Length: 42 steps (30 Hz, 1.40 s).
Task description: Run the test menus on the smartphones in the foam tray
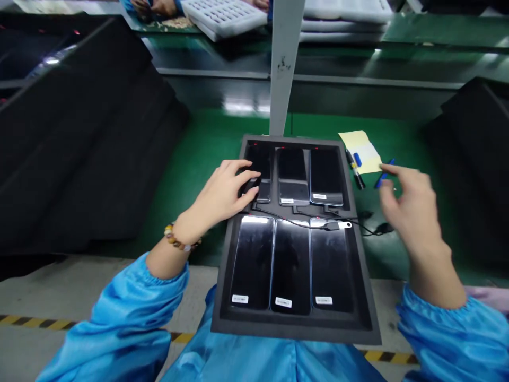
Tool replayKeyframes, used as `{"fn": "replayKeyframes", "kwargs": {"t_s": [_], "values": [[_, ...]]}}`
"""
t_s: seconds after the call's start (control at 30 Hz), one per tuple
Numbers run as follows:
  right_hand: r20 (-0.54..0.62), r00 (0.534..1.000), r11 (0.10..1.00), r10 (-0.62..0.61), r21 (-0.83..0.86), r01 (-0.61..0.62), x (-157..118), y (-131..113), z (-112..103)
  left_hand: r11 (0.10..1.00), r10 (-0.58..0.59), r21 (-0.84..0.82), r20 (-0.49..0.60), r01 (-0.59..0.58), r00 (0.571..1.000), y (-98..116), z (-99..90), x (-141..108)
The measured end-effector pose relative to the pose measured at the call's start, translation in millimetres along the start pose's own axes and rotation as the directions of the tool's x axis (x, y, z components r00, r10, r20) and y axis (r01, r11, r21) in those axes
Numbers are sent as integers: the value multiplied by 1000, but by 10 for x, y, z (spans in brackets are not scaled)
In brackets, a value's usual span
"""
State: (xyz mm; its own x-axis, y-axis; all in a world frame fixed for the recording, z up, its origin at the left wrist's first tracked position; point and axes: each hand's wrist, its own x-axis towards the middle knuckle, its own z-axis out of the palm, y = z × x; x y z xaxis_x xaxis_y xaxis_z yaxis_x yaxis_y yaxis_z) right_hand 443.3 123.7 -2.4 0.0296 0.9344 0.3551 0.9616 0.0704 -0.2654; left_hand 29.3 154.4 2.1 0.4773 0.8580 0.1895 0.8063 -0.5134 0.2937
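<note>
Phones fill a black foam tray (360, 297) in two rows of three, screens up, each with a small white label at its near end. Tray sits at the near edge of the green bench (199, 159), partly overhanging toward the person's lap.

Left hand (222, 196): palm down over the tray's left rim, fingers (242, 172) curled onto the far-left phone (260, 172) at its near end. A small dark object sits under the fingertips; cannot tell whether it is pinched or only touched. Wrist carries a beaded bracelet (178, 241); blue sleeve (119, 313) bunched at the forearm.

Right hand (409, 207): raised off the bench just right of the tray, motion-blurred, fingers loosely spread, holding nothing visible. Well apart from the phones.

Black cable (358, 223) runs across the gap between the two rows, ending in a white-tipped plug (338, 225) resting at the top of the near-right phone (330, 265).

Beyond the right hand: yellow note (360, 143), black marker (355, 172), blue pen (384, 175) on the bench. Another person's hands work at a white tray (222, 16) at the far side.
</note>
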Motion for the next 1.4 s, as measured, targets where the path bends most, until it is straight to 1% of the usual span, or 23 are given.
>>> {"fn": "replayKeyframes", "kwargs": {"t_s": [0.03,0.07,0.1,0.17,0.23,0.33,0.4,0.53,0.7,0.83,0.9,1.0,1.1,1.27,1.4], "values": [[71,997,995,-35,95,28,25,-198,34,1000,-17,23,7,17,1000,47,37,112],[148,986,989,-72,140,51,54,-385,74,998,-41,49,2,41,999,100,81,231],[194,977,990,-93,121,70,87,-552,118,994,-76,78,-14,77,997,156,129,354],[244,966,996,-81,-13,87,157,-804,213,981,-138,130,-30,141,990,260,226,580],[259,965,988,-41,-136,79,222,-951,295,963,-211,166,-37,214,977,333,298,746],[289,957,980,11,-196,48,306,-1061,358,944,-292,156,-15,291,956,370,334,847],[313,948,973,50,-228,25,360,-1115,361,942,-315,125,-1,313,949,360,324,845],[368,921,950,128,-311,-8,444,-1191,335,944,-317,95,1,315,949,321,309,800],[463,849,935,255,-342,-94,483,-1231,338,947,-315,67,-1,314,949,302,333,779],[480,820,917,312,-377,-128,532,-1299,368,945,-323,48,-4,323,946,313,317,777],[482,810,917,334,-367,-160,560,-1306,389,940,-339,38,-4,339,941,322,303,773],[468,808,922,358,-314,-226,583,-1268,428,940,-340,24,-12,340,940,327,293,764],[421,822,916,384,-284,-282,565,-1222,473,947,-321,6,-31,322,946,320,302,756],[347,860,919,375,-261,-295,500,-1208,554,945,-327,5,-50,327,944,302,332,753],[315,865,913,391,-250,-322,542,-1238,580,948,-316,9,-78,318,945,295,341,729]]}}
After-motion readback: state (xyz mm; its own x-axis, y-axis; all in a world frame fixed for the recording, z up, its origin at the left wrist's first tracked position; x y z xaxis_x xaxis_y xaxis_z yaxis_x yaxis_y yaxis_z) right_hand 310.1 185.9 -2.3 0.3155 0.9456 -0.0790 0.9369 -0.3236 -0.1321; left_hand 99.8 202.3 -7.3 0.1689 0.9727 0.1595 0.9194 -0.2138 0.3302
